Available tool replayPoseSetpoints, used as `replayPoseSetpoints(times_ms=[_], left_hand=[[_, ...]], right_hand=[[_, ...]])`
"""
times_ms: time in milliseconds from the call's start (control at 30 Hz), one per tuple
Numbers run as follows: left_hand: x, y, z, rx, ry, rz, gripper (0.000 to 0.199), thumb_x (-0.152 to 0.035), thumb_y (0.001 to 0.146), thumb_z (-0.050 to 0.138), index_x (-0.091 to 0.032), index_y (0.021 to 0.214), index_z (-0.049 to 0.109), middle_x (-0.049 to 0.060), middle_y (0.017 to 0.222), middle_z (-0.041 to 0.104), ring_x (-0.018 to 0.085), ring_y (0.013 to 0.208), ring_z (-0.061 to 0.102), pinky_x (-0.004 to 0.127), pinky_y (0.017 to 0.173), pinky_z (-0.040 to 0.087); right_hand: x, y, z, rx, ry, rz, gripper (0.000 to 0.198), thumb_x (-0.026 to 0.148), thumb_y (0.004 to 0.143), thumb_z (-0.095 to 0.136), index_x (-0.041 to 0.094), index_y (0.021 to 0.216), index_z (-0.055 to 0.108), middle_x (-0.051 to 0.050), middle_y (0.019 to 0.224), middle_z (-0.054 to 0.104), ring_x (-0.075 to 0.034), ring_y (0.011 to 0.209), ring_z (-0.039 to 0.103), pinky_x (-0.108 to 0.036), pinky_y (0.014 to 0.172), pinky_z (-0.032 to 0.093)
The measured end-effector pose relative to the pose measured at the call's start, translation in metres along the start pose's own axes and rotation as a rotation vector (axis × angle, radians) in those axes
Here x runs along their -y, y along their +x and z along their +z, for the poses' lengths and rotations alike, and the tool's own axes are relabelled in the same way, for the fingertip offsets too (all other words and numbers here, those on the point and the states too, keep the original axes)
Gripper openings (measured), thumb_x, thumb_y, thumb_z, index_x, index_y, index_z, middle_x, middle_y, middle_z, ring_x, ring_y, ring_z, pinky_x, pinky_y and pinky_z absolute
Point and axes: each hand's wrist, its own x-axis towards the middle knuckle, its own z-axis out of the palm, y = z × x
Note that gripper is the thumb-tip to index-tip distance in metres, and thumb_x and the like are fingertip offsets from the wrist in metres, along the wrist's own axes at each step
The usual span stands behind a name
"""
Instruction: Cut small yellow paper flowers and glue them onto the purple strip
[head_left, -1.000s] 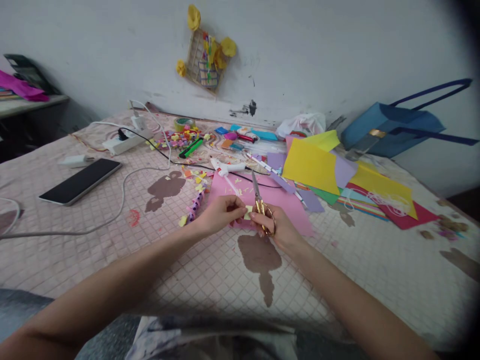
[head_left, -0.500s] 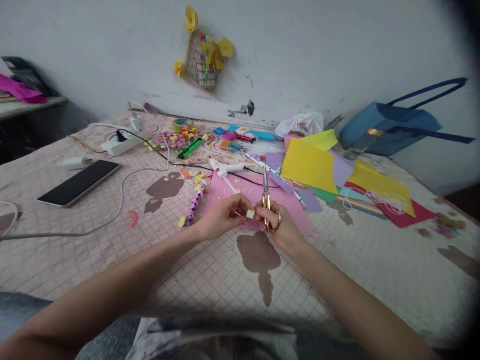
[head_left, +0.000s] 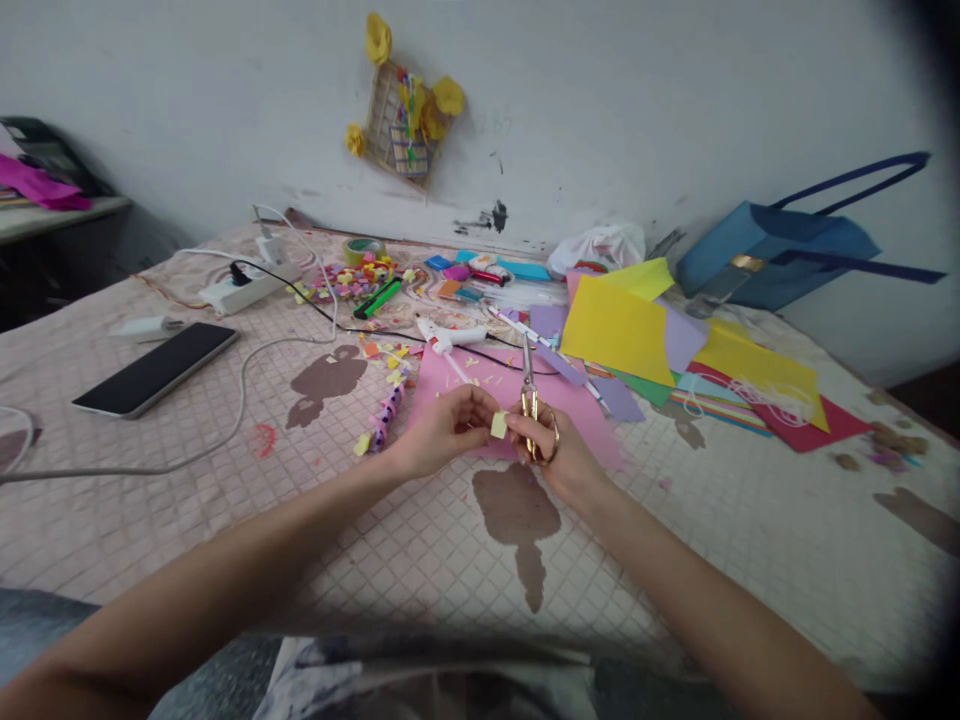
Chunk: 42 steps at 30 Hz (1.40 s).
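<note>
A small pale yellow piece of paper (head_left: 499, 425) is held up between my two hands, at the front edge of a pink sheet (head_left: 577, 420). My left hand (head_left: 448, 432) pinches its left side between thumb and fingers. The fingertips of my right hand (head_left: 559, 445) touch its right side. Gold-handled scissors (head_left: 529, 405) rest in my right hand, fingers around the loops and blades pointing away from me. Close beyond my hands lies a white glue gun (head_left: 454, 335). Left of my left hand is a purple strip with small paper flowers (head_left: 388, 415).
Coloured paper sheets (head_left: 622, 330) lie to the right, below a blue bag (head_left: 772, 255). At left are a phone (head_left: 157, 370), a power strip (head_left: 251, 288) and a white cable. A green cutter (head_left: 378, 298) and paper scraps (head_left: 337, 285) lie further back.
The yellow paper has turned slightly and shows a taller face between my fingers. My right fingers have shifted a little on it. The scissors stay in my right hand.
</note>
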Motion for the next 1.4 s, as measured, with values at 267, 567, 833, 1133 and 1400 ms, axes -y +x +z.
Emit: replayPoseSetpoints(times_ms=[267,567,833,1133,1400], left_hand=[[-0.001,0.001,-0.002,-0.058,0.071,-0.108,0.019,-0.029,0.076,0.060,-0.011,0.078,0.053,-0.002,0.061,0.051,0.007,0.052,0.048,0.020,0.049,0.038],[-0.001,0.002,-0.002,-0.181,-0.118,-0.212,0.020,-0.026,0.072,0.066,-0.011,0.074,0.053,-0.002,0.060,0.056,0.006,0.052,0.051,0.020,0.053,0.040],[0.000,-0.001,-0.001,-0.058,-0.191,-0.351,0.020,-0.023,0.070,0.067,-0.011,0.074,0.053,0.003,0.069,0.062,0.009,0.059,0.058,0.024,0.061,0.046],[-0.004,0.000,-0.008,0.048,-0.067,-0.099,0.015,-0.011,0.074,0.058,-0.013,0.089,0.055,0.002,0.083,0.059,0.010,0.073,0.058,0.026,0.070,0.047],[0.002,0.001,-0.010,0.111,0.109,-0.002,0.012,-0.018,0.074,0.062,-0.010,0.084,0.059,0.004,0.080,0.060,0.010,0.074,0.055,0.024,0.069,0.043]], right_hand=[[0.002,-0.003,0.001,0.096,-0.085,0.010,0.020,0.033,0.070,0.061,0.017,0.067,0.050,0.005,0.055,0.047,-0.006,0.040,0.039,-0.020,0.038,0.027],[0.002,-0.004,0.005,0.149,-0.178,0.046,0.020,0.033,0.069,0.064,0.016,0.072,0.052,0.008,0.047,0.042,-0.005,0.036,0.038,-0.019,0.036,0.026],[0.004,0.001,-0.004,-0.013,-0.090,-0.013,0.018,0.031,0.071,0.062,0.017,0.069,0.052,0.005,0.056,0.048,-0.005,0.039,0.039,-0.019,0.037,0.027],[0.006,0.003,-0.011,0.080,-0.115,0.027,0.017,0.030,0.071,0.062,0.017,0.070,0.052,0.006,0.054,0.046,-0.005,0.039,0.038,-0.020,0.038,0.026],[0.009,0.001,-0.011,0.137,-0.159,0.043,0.015,0.029,0.070,0.061,0.016,0.071,0.053,0.006,0.051,0.044,-0.006,0.040,0.038,-0.019,0.038,0.029]])
